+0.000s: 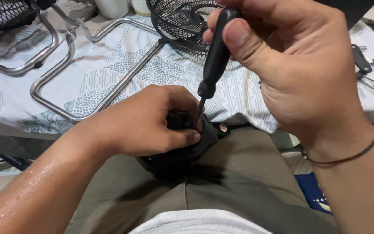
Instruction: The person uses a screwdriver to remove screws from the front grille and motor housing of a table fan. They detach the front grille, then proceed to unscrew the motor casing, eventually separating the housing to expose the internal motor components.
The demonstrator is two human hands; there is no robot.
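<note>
Two hands on one small black fan motor housing [182,151], resting on person's lap.
L hand [143,123] wraps housing top, fingers curled tight; R hand [291,65] pinches black screwdriver [213,65] handle betw thumb & fingertips, tip down into housing. Prob rigid plastic w/ dense core, smooth & slippery; grip round the body. Fan grille [178,21] & metal stand [91,73] on patterned cloth behind.

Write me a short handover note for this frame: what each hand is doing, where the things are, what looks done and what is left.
Left hand: grips the black plastic motor housing on the lap.
Right hand: holds the black-handled screwdriver, tip down in the housing.
Black wire fan grille and chrome tube stand lie detached on the patterned cloth.
Left: screw at the tip; its state is hidden.
</note>
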